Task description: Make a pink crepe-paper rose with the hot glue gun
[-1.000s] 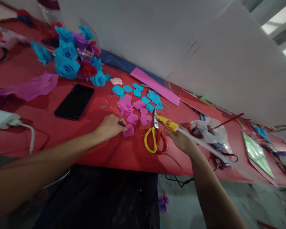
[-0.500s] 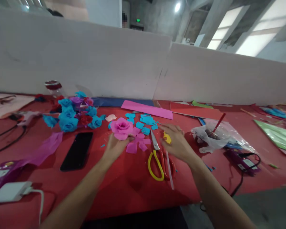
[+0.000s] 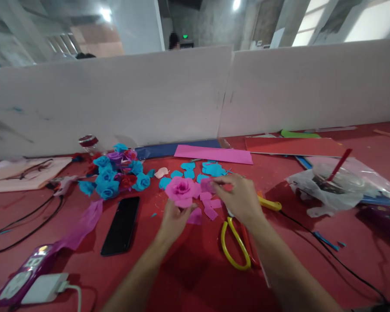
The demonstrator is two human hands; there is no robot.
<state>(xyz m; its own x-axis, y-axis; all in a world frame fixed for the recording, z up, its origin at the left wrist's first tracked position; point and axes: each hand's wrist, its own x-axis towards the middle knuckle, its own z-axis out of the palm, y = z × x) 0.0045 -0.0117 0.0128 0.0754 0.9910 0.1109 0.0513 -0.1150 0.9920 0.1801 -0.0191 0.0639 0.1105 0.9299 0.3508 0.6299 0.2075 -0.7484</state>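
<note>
In my left hand a pink paper rose is pinched from below, its open face turned up. My right hand is close beside it, thumb and fingers closed on a pink paper petal. Loose pink petals lie on the table below and between the hands. Scissors with yellow and red handles rest by my right wrist, their blades mostly covered by the hand. Just right of that hand lies a yellow-handled tool with a black cord; its front end is hidden.
Blue paper petals lie behind the hands. On the left are a bunch of paper roses, a black phone and a purple power strip. A bagged cup stands right. A white partition borders the back.
My right hand has moved left from beside the scissors to the rose and taken hold of a pink petal. My left hand still holds the rose. The camera view has shifted.
</note>
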